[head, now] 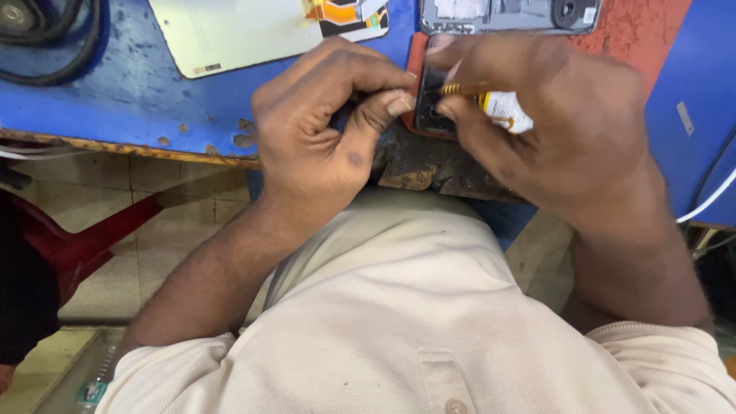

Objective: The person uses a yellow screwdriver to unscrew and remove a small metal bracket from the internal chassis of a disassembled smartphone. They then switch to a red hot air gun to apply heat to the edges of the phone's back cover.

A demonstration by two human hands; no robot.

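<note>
In the head view, the small dark phone part (431, 103) lay at the near edge of the blue surface (138, 92), on a red mat (415, 57) whose far stretch ran under the right hand. The left hand (322, 123) rested just left of the part, its fingers (395, 103) curled closed with the thumb tip and forefinger pressed against the part's left edge, pinning it in place. The right hand (560, 130) came in from the right of the part and covered much of it; its fingers were closed around a small glue tube (502, 110) with a white label, whose thin orange nozzle (460, 89) lay across the top of the part, pointing left. Just beyond the part, at the far side of the mat, lay an opened phone frame (510, 15) with its grey inside showing. Left of the part and farther back lay a white panel (230, 31) with an orange ribbon at its right end. Far left of the part, a black cable (54, 46) coiled on the surface.
</note>
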